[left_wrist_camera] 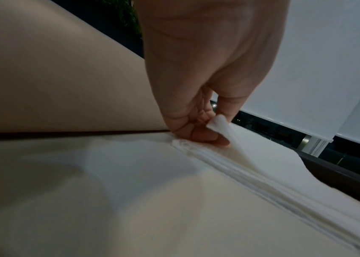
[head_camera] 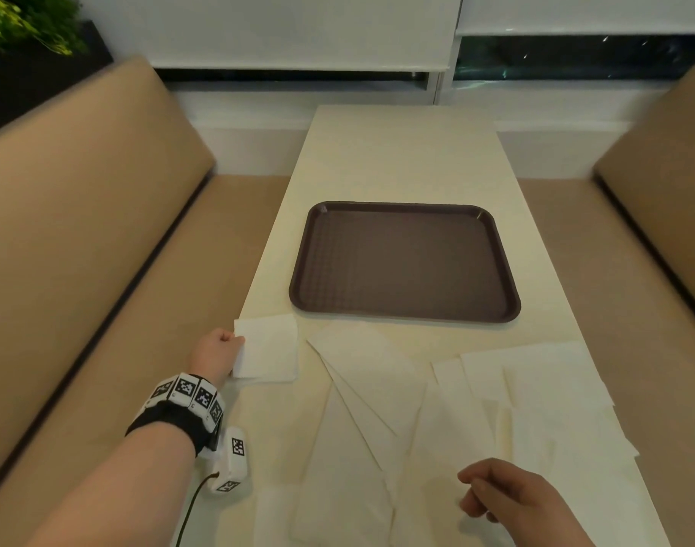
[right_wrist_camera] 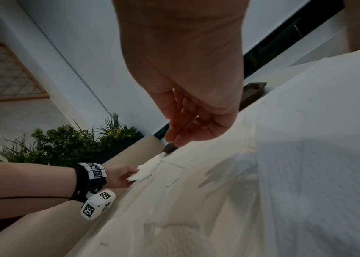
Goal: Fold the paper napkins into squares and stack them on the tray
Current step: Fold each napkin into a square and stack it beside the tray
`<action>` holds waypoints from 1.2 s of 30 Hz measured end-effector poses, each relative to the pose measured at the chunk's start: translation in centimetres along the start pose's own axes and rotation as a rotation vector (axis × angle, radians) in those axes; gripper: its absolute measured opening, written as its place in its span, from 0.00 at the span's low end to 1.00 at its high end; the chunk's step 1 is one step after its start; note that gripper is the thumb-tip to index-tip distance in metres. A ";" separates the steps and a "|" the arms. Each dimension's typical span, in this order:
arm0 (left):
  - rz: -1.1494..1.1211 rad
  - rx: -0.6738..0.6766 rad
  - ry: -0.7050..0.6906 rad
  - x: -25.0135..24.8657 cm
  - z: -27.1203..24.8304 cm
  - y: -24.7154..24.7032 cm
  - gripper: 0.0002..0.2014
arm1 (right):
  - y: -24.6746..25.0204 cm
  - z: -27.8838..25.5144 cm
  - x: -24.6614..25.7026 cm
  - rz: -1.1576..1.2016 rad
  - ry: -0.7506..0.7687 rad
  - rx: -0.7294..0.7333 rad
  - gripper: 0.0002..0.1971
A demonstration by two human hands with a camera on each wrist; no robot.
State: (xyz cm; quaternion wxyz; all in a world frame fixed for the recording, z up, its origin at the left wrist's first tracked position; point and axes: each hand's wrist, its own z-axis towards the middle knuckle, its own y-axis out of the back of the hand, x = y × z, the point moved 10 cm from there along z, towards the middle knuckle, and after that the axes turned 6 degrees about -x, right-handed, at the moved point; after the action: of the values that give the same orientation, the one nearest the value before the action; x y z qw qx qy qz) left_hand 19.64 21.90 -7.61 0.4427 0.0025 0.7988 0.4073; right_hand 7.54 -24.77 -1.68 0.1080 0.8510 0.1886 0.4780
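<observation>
A folded white napkin square [head_camera: 267, 347] lies at the table's left edge, just in front of the dark brown tray [head_camera: 405, 262], which has nothing on it. My left hand [head_camera: 219, 349] pinches that napkin's left edge; the left wrist view shows thumb and fingers [left_wrist_camera: 203, 133] lifting its top layer [left_wrist_camera: 251, 147]. Several unfolded napkins [head_camera: 377, 408] lie overlapping across the near table. My right hand [head_camera: 496, 491] hovers above them at the lower right, fingers loosely curled [right_wrist_camera: 183, 132] and holding nothing.
The narrow cream table [head_camera: 401, 159] runs between two tan benches [head_camera: 81, 230], with windows and blinds beyond its far end. A plant [head_camera: 26, 21] stands at the far left. More spread napkins [head_camera: 543, 388] cover the table's right side.
</observation>
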 end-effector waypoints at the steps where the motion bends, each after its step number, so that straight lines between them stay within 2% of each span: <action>1: -0.001 0.005 -0.004 0.0 0.0 0.0 0.09 | -0.1 0.0 0.0 0.001 0.001 0.003 0.12; 12: 0.193 0.016 -0.153 -2.2 -0.1 -0.1 0.05 | -1.2 0.1 0.1 -0.017 0.005 0.054 0.11; 21: 0.217 -0.051 -0.130 -2.5 -0.3 0.6 0.07 | -1.5 -0.2 0.3 -0.020 -0.013 0.074 0.11; 26: 0.257 -0.087 -0.061 -2.7 -0.8 1.5 0.10 | -1.5 -0.4 1.2 -0.055 -0.004 0.059 0.10; 29: 0.274 -0.125 -0.127 -4.3 -1.9 2.3 0.13 | 0.4 0.4 2.2 -0.210 0.069 -0.046 0.10; 32: 0.125 -0.021 -0.254 -8.6 -6.3 0.3 0.10 | 3.6 3.1 2.5 -0.524 0.134 -0.166 0.07; 33: 0.090 0.057 -0.307 -10.1 -8.5 -1.2 0.07 | 4.3 4.3 2.0 -0.618 0.103 -0.169 0.11; 36: 0.170 0.379 -0.491 -13.0 -16.8 -7.7 0.06 | 4.8 7.1 1.5 -0.855 0.065 -0.162 0.35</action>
State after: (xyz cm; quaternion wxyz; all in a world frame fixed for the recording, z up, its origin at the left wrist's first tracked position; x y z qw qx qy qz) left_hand 18.41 1.11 1.16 0.5782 0.2497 0.7268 0.2741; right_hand 15.35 -28.46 -2.47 0.3565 0.6696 0.4894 0.4302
